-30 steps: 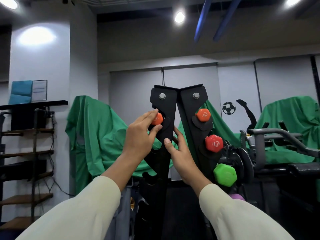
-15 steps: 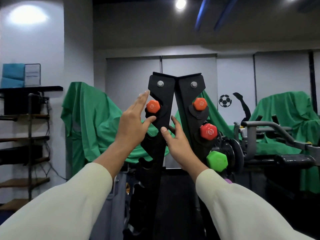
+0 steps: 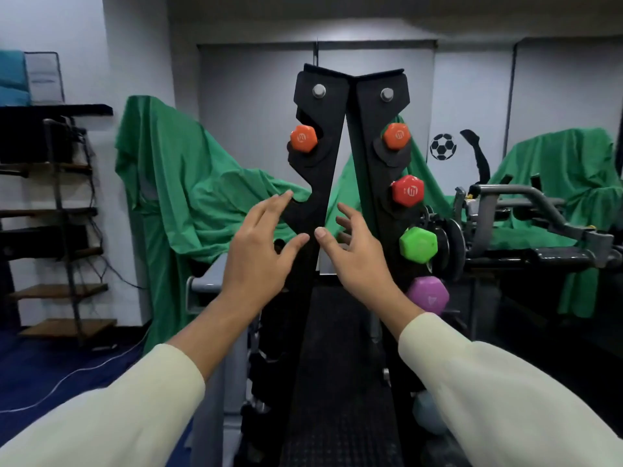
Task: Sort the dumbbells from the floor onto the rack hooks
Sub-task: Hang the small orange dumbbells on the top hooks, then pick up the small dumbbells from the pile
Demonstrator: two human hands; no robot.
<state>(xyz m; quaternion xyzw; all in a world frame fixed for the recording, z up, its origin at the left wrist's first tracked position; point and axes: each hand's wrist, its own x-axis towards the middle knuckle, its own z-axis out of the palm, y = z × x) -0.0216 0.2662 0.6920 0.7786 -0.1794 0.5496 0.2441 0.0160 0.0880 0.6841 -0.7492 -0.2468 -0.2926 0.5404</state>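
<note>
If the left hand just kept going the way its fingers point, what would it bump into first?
Probably the black rack: the left hand is open, fingers angled up and right toward the empty hook notch below the orange dumbbell. Depth is hard to judge.

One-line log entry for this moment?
left hand: open, empty | right hand: open, empty | orange dumbbell: hooked on rack

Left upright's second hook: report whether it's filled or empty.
Empty: the hook holds no dumbbell; only the orange dumbbell sits above it.
</note>
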